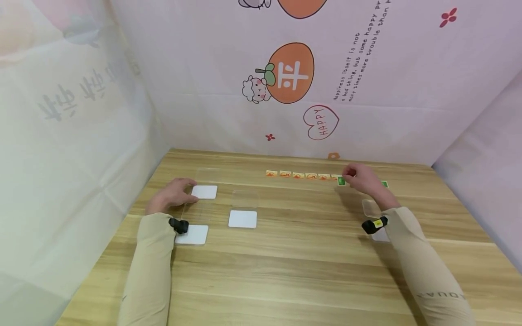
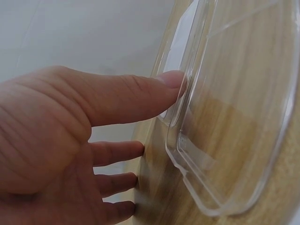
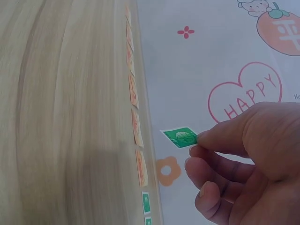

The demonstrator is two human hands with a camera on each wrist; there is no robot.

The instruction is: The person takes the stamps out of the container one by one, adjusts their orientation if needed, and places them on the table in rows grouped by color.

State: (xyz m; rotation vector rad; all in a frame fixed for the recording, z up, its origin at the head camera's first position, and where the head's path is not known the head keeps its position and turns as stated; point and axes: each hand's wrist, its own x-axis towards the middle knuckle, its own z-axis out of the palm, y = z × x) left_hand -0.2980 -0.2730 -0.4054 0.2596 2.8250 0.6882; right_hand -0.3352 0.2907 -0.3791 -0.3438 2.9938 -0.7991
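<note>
Pinched between the thumb and forefinger of my right hand [image 1: 360, 179] is a small green stamp [image 3: 183, 137] with a white border. It is held above the back of the table, near the right end of a row of orange stamps [image 1: 285, 174]. My left hand [image 1: 173, 192] rests at the left edge of a white card-like rectangle [image 1: 205, 192] in a clear plastic case. In the left wrist view the thumb lies straight against the edge of a clear case [image 2: 187, 136], and three other fingers touch the table. Its forefinger is hidden there.
More green stamps [image 3: 146, 202] continue the row on the right. Other clear cases with white rectangles [image 1: 243, 219] lie at the left, one [image 1: 191, 235] partly behind the left wrist camera. Another case [image 1: 371, 208] sits under the right forearm. A printed cloth [image 1: 228, 122] hangs behind the table.
</note>
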